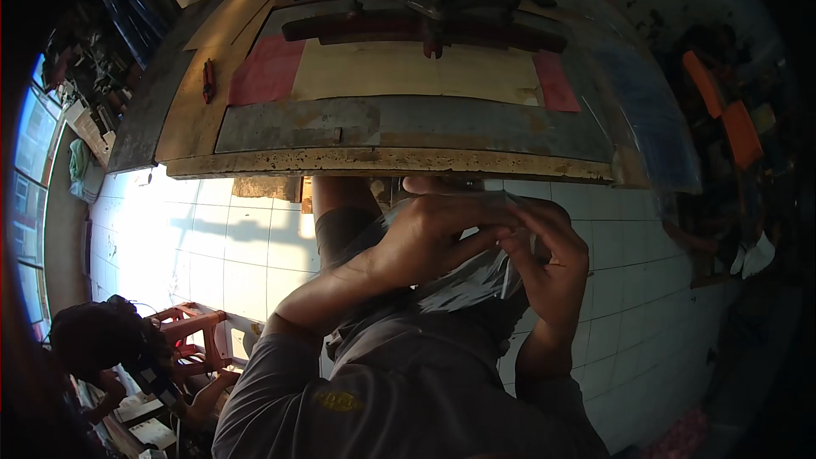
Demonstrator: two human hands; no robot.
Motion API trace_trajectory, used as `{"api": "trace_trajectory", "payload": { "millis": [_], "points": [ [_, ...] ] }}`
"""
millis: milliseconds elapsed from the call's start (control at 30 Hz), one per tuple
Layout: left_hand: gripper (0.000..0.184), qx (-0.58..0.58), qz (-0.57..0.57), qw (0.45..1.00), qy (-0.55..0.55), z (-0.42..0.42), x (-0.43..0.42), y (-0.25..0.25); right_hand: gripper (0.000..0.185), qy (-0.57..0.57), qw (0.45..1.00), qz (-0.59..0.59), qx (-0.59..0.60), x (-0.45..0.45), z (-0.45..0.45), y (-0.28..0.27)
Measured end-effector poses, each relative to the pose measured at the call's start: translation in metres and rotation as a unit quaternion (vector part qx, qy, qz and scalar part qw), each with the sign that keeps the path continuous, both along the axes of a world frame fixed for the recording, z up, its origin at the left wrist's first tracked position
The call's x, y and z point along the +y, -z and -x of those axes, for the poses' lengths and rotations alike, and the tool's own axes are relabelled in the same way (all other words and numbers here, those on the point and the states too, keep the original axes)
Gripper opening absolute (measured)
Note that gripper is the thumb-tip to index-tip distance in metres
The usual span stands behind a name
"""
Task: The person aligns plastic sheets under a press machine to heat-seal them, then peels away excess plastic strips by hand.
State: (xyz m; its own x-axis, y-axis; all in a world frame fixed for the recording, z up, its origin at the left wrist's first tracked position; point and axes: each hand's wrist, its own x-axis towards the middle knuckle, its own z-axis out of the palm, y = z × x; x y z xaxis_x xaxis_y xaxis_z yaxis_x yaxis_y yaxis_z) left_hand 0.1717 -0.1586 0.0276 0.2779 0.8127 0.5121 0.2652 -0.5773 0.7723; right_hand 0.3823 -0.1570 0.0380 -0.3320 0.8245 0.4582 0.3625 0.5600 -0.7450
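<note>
Both hands are close together over my lap, just below the bench's front edge. A thin, see-through plastic sheet hangs crumpled from them; whether it is a bag or a single film I cannot tell. My left hand is closed on it, thumb and fingers pinched together. Opposite it, my right hand has bent fingers and thumb gripping the same plastic, its fingertips nearly touching the left ones. Part of the plastic is hidden behind the hands.
The worn bench carries a pale yellow sheet, pink sheets and a dark clamp bar. A red-and-black tool lies left. Another person is lower left by a red stool; orange objects stand right.
</note>
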Motion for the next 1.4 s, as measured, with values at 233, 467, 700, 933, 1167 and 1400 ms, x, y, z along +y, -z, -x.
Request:
{"api": "trace_trajectory", "payload": {
  "millis": [233,467,700,933,1167,1400],
  "points": [
    [0.040,-0.047,0.108,0.992,-0.047,-0.006,-0.014,0.006,0.021,0.041,0.997,0.048,0.052,0.007,-0.002,0.011],
    [0.036,0.005,0.208,0.975,-0.082,0.003,-0.021,0.006,0.011,0.001,0.998,0.055,0.030,0.014,0.002,0.008],
    [0.020,0.003,0.198,0.976,-0.092,0.008,-0.016,0.004,0.012,-0.070,0.994,0.081,0.036,0.027,0.018,0.017],
    [0.052,0.045,0.158,0.979,-0.124,0.008,-0.022,0.011,0.013,-0.055,0.990,0.131,0.006,0.032,0.008,0.021],
    [0.050,0.070,0.153,0.972,-0.166,0.017,-0.030,0.006,0.013,0.023,0.985,0.172,0.010,0.034,0.001,0.019],
    [0.039,0.159,0.124,0.938,-0.282,0.058,-0.028,0.032,0.015,0.038,0.986,0.125,0.103,0.040,-0.016,0.006]
  ]
}}
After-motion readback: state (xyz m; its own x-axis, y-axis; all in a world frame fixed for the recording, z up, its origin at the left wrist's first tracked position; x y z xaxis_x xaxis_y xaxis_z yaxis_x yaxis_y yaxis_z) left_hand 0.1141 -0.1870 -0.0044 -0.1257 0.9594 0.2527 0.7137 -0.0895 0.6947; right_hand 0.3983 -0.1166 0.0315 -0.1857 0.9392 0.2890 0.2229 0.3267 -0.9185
